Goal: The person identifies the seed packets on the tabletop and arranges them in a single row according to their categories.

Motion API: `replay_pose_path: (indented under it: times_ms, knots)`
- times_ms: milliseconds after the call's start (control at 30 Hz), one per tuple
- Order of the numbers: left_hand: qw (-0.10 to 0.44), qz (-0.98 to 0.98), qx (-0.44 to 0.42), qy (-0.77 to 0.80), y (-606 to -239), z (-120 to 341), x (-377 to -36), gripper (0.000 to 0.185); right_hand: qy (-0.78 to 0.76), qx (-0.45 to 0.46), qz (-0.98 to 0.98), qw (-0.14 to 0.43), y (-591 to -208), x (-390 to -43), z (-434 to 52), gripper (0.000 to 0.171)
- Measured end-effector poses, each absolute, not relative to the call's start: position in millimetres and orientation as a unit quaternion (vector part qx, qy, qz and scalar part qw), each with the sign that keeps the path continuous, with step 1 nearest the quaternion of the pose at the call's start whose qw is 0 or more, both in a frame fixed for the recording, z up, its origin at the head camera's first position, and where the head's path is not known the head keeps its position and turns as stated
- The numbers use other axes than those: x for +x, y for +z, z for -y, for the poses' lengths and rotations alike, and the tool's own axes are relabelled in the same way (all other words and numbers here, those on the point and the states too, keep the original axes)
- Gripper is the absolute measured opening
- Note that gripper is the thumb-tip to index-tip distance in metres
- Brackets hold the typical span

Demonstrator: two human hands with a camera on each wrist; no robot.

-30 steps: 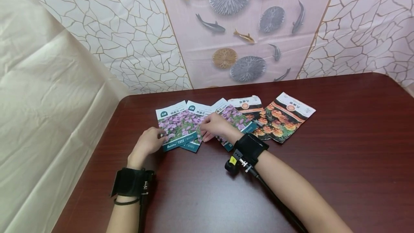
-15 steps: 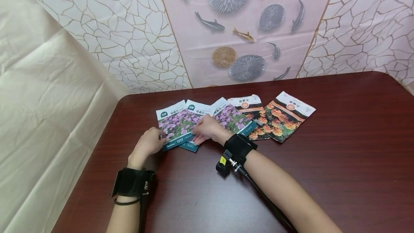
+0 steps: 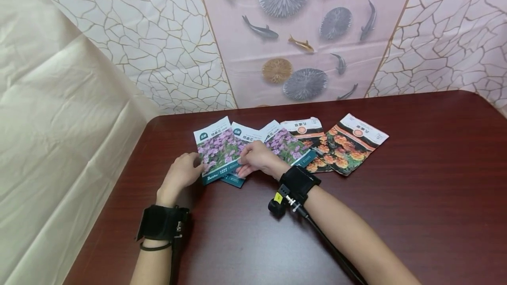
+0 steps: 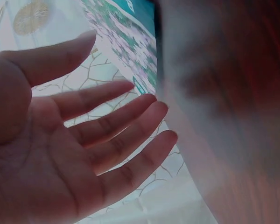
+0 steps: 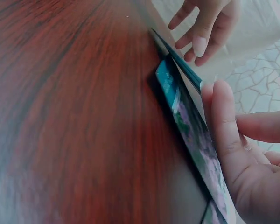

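Note:
A purple-flower seed packet leans with its near right side raised, overlapping a second purple-flower packet beneath it. My right hand pinches the raised packet by its lower right edge; in the right wrist view that teal edge meets the fingertips, above the lower packet. Beside the raised packet's left edge is my left hand, its fingers loosely extended. The left wrist view shows the left palm with fingers spread near the packet's printed face.
A third purple-flower packet lies right of centre, partly over an orange-flower packet. Another orange-flower packet lies farther right. The dark wooden table backs onto a patterned cloth, with a cream cloth at the left.
My right hand has moved left from between the purple packets to the leftmost one and grasped its edge. That packet has tilted up. The left hand has stayed nearly in place.

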State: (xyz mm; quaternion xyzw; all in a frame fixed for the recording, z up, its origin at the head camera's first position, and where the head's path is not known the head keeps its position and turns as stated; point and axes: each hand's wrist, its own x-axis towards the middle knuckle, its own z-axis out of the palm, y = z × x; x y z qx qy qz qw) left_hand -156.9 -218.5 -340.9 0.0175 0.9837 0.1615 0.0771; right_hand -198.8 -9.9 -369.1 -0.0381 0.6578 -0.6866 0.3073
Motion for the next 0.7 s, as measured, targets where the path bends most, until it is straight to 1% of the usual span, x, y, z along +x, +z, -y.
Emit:
replay_pose_path:
  times_ms: [100,233,367,433,600,700]
  knots:
    - [0.068,-0.981,-0.004,0.182,-336.9,219.5,-156.6,0.048,-0.697,-0.051,-0.649,0.300,-365.7,-197.5,3.1,0.005]
    - [0.075,-0.974,-0.021,0.211,-331.2,220.0,-155.2,0.056,-0.710,-0.059,-0.639,0.290,-357.7,-195.1,-4.3,0.007]
    - [0.081,-0.959,-0.031,0.268,-328.8,220.1,-154.6,0.060,-0.718,-0.076,-0.633,0.278,-348.4,-190.7,-9.0,0.009]
    - [0.087,-0.944,-0.032,0.317,-327.6,219.9,-154.7,0.059,-0.722,-0.083,-0.630,0.273,-344.6,-188.3,-10.4,0.009]
    - [0.109,-0.882,-0.033,0.458,-322.8,221.2,-154.4,0.049,-0.731,-0.094,-0.620,0.270,-340.1,-183.7,-12.6,0.007]
    - [0.114,-0.849,-0.029,0.515,-320.0,222.7,-152.8,0.044,-0.728,-0.099,-0.623,0.267,-339.7,-181.8,-14.1,0.006]
